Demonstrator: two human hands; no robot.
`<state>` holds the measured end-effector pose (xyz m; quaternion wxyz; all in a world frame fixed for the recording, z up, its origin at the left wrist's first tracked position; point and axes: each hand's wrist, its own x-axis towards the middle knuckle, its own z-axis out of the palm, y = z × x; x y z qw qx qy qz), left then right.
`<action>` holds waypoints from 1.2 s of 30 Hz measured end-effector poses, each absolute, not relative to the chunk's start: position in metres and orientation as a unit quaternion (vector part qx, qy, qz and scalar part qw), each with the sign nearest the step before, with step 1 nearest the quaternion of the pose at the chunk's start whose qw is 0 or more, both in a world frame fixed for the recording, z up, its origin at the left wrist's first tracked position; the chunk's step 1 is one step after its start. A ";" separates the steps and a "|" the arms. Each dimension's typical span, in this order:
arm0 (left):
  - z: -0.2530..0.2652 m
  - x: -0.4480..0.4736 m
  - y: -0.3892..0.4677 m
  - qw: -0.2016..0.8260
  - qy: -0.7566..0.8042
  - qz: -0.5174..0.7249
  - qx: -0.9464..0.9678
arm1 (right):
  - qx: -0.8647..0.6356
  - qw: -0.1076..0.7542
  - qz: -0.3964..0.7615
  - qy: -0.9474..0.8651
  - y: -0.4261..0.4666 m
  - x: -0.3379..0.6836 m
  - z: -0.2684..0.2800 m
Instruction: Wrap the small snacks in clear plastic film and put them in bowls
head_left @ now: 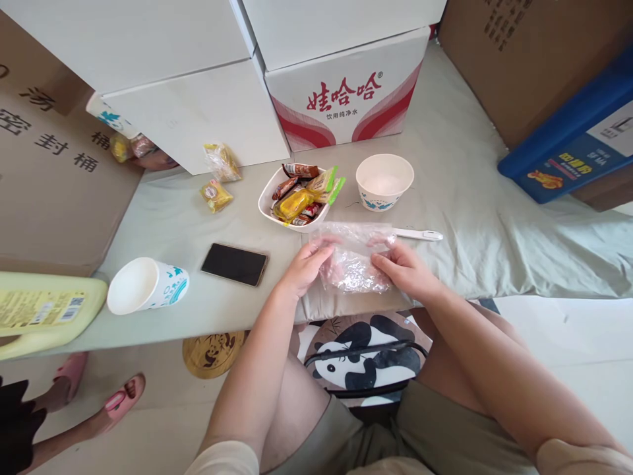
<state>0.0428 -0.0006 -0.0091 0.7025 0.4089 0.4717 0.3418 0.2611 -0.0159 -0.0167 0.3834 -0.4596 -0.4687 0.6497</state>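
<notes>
Between my two hands is a clear plastic bag point(357, 267), crinkled and shiny, with its upper edge spread flat. My left hand point(307, 265) pinches its left side, the thumb on top. On the right side my right hand point(404, 265) grips it the same way. What the bag contains, if anything, I cannot make out. Just behind it stand a white dish point(267, 206) of wrapped snacks point(295, 204) and a paper bowl point(384, 181) with something whitish inside. A white plastic handle point(419, 234) sticks out from behind the bag on the right.
A phone point(235, 264), a tipped paper cup point(147, 285) and two wrapped snacks point(221, 165) lie to the left. White cartons point(346, 99) line the back. A yellow jug point(49, 310) and a blue box point(568, 138) flank the cloth. Another person's foot point(119, 401) shows below left.
</notes>
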 end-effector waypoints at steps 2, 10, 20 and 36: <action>-0.006 0.040 -0.001 0.720 0.455 0.337 0.402 | -0.448 0.394 0.659 -0.458 -0.017 0.260 -0.014; 0.000 0.036 0.001 0.743 0.421 0.393 0.341 | -0.427 0.493 0.679 -0.337 -0.015 0.262 -0.015; -0.002 0.039 0.005 0.684 0.455 0.397 0.409 | -0.435 0.444 0.671 -0.405 -0.012 0.268 -0.015; -0.023 0.044 0.003 0.495 0.486 0.396 0.601 | -0.464 0.393 0.589 -0.532 -0.014 0.264 -0.016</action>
